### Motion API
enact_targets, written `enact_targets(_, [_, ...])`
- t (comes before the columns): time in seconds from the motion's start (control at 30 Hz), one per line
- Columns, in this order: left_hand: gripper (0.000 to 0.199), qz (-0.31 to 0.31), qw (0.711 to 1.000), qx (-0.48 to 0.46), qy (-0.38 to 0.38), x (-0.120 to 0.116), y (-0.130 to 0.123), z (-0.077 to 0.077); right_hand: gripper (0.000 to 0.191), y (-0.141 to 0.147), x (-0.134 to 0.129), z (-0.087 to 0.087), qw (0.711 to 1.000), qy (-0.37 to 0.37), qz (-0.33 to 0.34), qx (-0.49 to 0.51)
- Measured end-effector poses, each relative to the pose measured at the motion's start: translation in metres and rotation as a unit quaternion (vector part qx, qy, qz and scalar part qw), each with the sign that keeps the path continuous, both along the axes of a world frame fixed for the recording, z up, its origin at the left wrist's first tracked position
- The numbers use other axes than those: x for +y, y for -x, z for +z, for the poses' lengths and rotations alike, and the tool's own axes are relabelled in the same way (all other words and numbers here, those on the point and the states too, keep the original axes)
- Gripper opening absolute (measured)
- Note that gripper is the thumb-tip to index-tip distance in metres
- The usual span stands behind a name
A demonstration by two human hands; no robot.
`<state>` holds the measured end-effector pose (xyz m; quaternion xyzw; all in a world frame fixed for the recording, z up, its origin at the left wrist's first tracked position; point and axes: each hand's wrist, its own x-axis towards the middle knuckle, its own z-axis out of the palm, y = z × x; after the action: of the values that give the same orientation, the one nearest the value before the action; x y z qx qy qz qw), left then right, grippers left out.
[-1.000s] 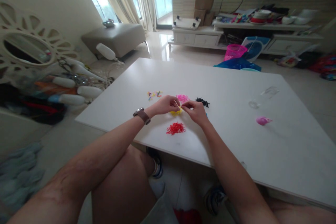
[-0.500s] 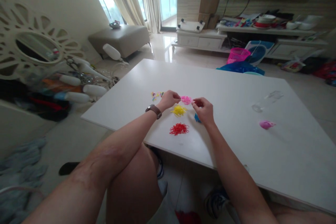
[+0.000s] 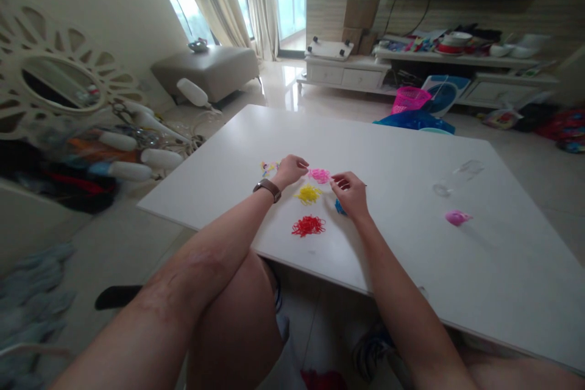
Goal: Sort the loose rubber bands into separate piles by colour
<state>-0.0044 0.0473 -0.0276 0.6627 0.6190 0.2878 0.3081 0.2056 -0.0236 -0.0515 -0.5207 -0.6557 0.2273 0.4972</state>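
A pile of thin pink loops [image 3: 319, 176], which look like small rubber bands, lies on the white table [image 3: 388, 244] between my two hands. My left hand [image 3: 292, 170], with a brown-strapped watch on its wrist, is at the left edge of this pile, fingers slightly apart. On the other side my right hand [image 3: 351, 192] has loosely curved, parted fingers; I see nothing held in either. Nearer to me are a yellow pile [image 3: 308, 194] and a red pile [image 3: 309, 226] of similar loops. A blue pile [image 3: 340, 206] is partly hidden behind my right hand. Mixed-colour pieces [image 3: 269, 168] lie beyond my left wrist.
To the right on the table, a clear bottle-like container [image 3: 457, 179] lies near a small pink-purple object [image 3: 457, 217]. The table's front edge runs over my legs. Beyond the table stand a pink basket [image 3: 411, 99] and a low TV cabinet [image 3: 347, 76].
Both hands have loosened from pinches at the edges of the pink pile, and their fingers have parted. The view has shifted slightly; the piles stay in place.
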Motion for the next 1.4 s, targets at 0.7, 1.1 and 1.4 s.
enact_targets(0.7, [0.024, 0.085, 0.993, 0.077, 0.004, -0.009, 0.107, -0.023, 0.012, 0.001, 0.001, -0.002, 0.998, -0.034, 0.013, -0.047])
enact_targets(1.1, [0.024, 0.07, 0.991, 0.11, 0.017, -0.013, 0.118, -0.02, 0.011, 0.001, 0.002, -0.004, 0.997, -0.037, 0.028, -0.06])
enact_targets(1.4, [0.025, 0.102, 0.993, 0.059, 0.0, -0.013, 0.124, -0.016, 0.011, 0.001, 0.001, -0.004, 0.997, -0.042, 0.031, -0.061])
